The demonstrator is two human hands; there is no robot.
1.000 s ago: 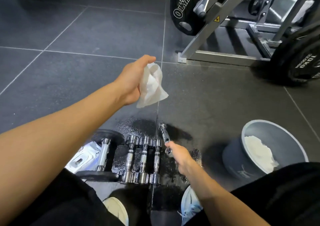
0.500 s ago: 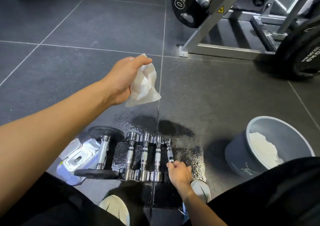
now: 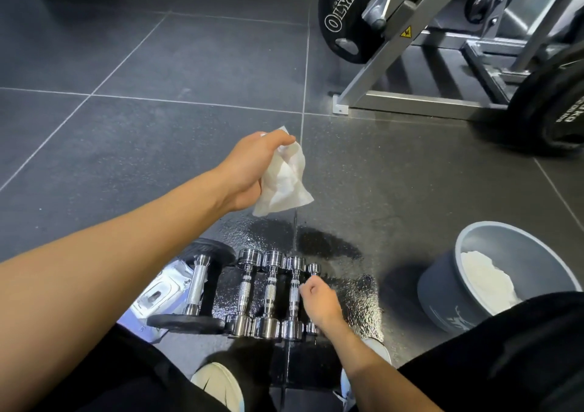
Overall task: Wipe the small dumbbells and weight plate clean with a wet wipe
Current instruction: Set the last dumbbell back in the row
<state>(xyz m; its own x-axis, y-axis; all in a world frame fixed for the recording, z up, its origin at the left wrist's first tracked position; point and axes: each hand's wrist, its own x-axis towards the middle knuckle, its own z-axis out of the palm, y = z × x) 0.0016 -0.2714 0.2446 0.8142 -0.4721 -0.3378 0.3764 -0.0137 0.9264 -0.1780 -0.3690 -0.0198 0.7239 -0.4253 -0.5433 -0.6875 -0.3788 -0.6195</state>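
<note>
Wet wipe (image 3: pixel 282 178) hangs gripped in the left hand (image 3: pixel 249 168); right hand (image 3: pixel 320 302) curls, seemingly round the smallest dumbbell (image 3: pixel 313 269)

Pinches a crumpled wet wipe (image 3: pixel 284 178) in the left grip (image 3: pixel 252 168), raised above the wet floor (image 3: pixel 341 288). Curls the right grip (image 3: pixel 319 301) over the handle of the smallest dumbbell (image 3: pixel 313 268), last in a row of chrome dumbbells (image 3: pixel 271 288); cannot tell whether it holds. Stands beside a grey bin (image 3: pixel 442 301).

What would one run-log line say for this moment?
left grip: holds crumpled white wet wipe above floor | right grip: curled over smallest chrome dumbbell, hold unclear
</note>
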